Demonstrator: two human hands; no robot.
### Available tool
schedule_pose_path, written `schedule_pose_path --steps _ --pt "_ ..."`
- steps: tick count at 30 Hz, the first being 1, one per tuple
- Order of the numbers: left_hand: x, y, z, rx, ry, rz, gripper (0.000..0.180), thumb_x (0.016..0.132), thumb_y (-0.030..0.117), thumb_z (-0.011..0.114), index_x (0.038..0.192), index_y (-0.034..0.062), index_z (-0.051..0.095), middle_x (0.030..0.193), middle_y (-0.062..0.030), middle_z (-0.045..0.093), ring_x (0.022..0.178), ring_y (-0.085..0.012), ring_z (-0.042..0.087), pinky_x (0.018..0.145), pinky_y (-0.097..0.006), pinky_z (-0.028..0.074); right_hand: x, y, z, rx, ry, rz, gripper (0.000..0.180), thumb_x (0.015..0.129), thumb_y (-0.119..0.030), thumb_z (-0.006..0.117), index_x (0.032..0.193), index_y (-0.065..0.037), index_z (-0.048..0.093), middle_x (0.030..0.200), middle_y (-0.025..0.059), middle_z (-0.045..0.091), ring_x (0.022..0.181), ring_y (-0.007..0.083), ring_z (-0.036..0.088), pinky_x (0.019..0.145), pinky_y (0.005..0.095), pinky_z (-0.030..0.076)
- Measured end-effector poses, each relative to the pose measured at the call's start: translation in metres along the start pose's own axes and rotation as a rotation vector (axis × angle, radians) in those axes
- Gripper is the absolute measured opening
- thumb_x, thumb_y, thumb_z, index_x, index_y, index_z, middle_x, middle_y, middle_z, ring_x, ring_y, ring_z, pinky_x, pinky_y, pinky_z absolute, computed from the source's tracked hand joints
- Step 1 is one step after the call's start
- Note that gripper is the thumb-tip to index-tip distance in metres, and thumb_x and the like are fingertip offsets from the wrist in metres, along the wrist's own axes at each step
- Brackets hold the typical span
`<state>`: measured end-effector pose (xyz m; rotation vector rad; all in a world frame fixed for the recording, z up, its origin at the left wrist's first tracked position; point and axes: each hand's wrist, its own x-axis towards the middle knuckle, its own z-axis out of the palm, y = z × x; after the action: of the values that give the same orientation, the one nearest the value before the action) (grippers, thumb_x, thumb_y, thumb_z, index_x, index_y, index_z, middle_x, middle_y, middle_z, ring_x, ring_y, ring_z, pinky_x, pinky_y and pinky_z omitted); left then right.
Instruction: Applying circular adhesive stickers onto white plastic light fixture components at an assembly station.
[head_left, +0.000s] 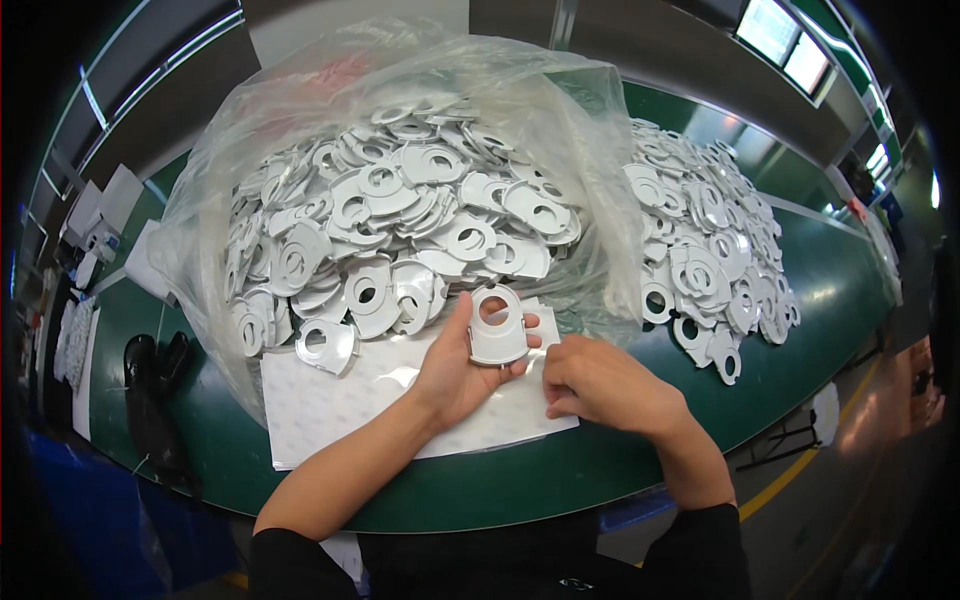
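My left hand (448,378) is closed around the edges of a white plastic plate (498,347), which has a large round hole near its rounded top. The plate is held up above a stack of white sheets (335,425). Just right of it, my right hand (612,385) hovers apart from the plate with its fingers curled in and thumb pressed to them. Whatever its fingertips may hold is hidden. Behind both hands, a pile of similar white plates (385,215) spills out of a clear plastic bag (205,225).
A second heap of white plates (700,235) lies on the green table (480,500) at the right. On the left is a black, glove-like item (158,415). White boxes (120,205) stand at the far left, and a yellow floor line (785,487) runs beyond the table's right edge.
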<state>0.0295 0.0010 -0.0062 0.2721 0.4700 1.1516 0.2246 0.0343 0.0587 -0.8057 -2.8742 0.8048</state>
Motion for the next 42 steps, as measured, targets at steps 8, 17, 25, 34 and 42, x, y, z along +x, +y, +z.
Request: schedule_pose_path --steps 8,17,25,34,42 --pt "0.002 -0.002 0.006 0.109 0.006 0.030 0.062 0.098 0.053 0.015 0.127 0.0068 0.042 0.110 -0.0140 0.056 0.109 -0.0284 0.052 0.077 -0.035 0.044 -0.005 0.001 0.004 -0.003 0.049 0.054 0.022 0.066 -0.014 0.075 0.076 -0.002 0.059 0.078 0.0114 0.060 0.082 0.0321 0.056 0.072 0.0394 0.044" --pt "0.003 -0.004 0.009 0.094 -0.005 0.030 0.063 0.098 0.053 0.012 0.126 0.0065 0.042 0.107 -0.0131 0.057 0.114 -0.0291 0.050 0.077 -0.034 0.044 -0.007 0.000 -0.001 0.007 -0.063 0.074 0.020 0.068 -0.013 0.074 0.070 -0.002 0.058 0.074 0.0130 0.060 0.076 0.0320 0.058 0.068 0.0419 0.046" --pt "0.004 -0.006 0.008 0.173 0.015 0.033 0.062 0.096 0.056 0.016 0.117 0.0069 0.046 0.102 -0.0156 0.058 0.101 -0.0290 0.056 0.073 -0.032 0.044 -0.031 0.018 -0.058 0.770 -0.134 -0.354 0.018 0.075 -0.012 0.076 0.073 -0.003 0.060 0.072 0.0016 0.056 0.065 0.0124 0.050 0.057 0.0257 0.040" --pt "0.001 -0.006 0.005 0.223 -0.085 0.003 0.069 0.094 0.062 0.014 0.114 0.0071 0.050 0.096 -0.0120 0.059 0.085 -0.0216 0.059 0.064 -0.027 0.042 0.026 0.011 0.013 1.039 0.498 0.072 0.013 0.091 -0.011 0.057 0.088 0.002 0.056 0.102 0.0052 0.047 0.071 0.0098 0.057 0.059 0.0222 0.049" --pt "0.001 -0.008 0.006 0.225 -0.057 0.007 0.070 0.094 0.062 0.012 0.111 0.0071 0.052 0.096 -0.0110 0.058 0.083 -0.0208 0.058 0.064 -0.028 0.041 0.031 0.012 0.023 1.042 0.460 0.123 0.015 0.091 -0.012 0.057 0.087 0.003 0.055 0.100 0.0062 0.045 0.064 0.0098 0.054 0.055 0.0219 0.048"
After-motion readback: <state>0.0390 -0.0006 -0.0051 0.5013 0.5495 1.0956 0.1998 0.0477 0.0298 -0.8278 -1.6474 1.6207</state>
